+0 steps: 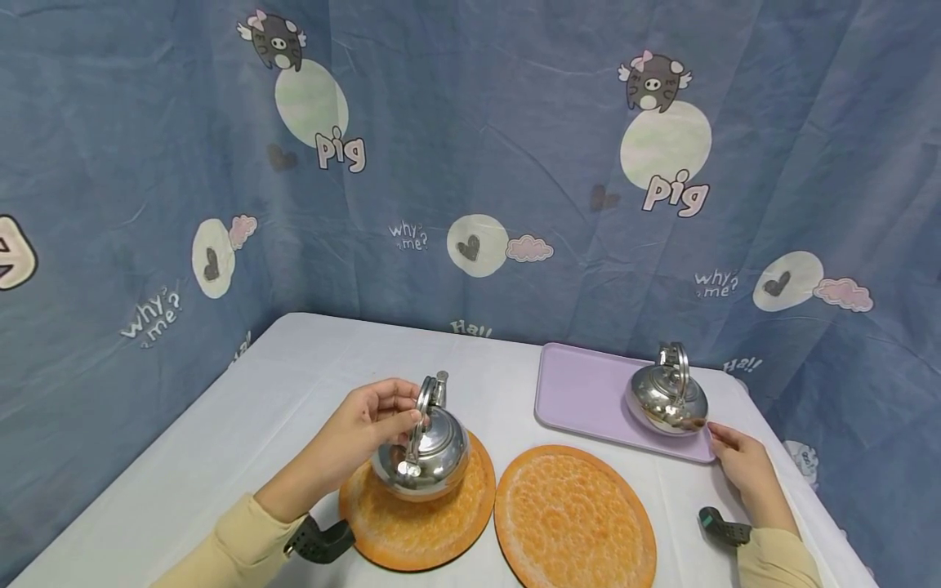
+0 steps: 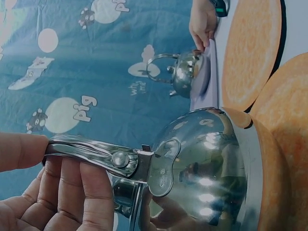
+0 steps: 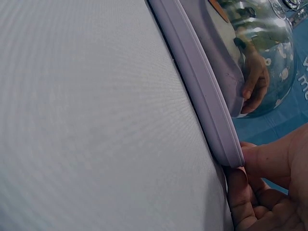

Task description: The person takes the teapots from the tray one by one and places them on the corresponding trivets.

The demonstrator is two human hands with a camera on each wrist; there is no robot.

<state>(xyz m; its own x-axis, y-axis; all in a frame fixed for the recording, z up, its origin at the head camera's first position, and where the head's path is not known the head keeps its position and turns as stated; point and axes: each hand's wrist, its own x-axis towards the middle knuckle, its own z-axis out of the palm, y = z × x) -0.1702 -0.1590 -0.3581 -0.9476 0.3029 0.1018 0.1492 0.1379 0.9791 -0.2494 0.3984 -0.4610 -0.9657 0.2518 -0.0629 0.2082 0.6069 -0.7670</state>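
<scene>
My left hand (image 1: 371,420) grips the raised handle of a shiny steel kettle (image 1: 446,457), thumb on one side and fingers curled on the other. That kettle is over the left round, orange-slice-patterned mat (image 1: 412,547); whether its base touches the mat I cannot tell. At the right, my right hand (image 1: 750,469) pinches the near right corner of a lilac tray (image 1: 584,396), thumb on top and fingers below in the right wrist view. A second steel kettle (image 1: 667,400) stands upright on the tray's right part, close to that hand.
Beside the left mat lies another orange-slice mat (image 1: 577,523), their edges meeting. A white cloth covers the table (image 1: 294,367). Blue printed curtain (image 1: 470,147) hangs behind the table and along its sides. Both wrists wear black straps (image 1: 319,541).
</scene>
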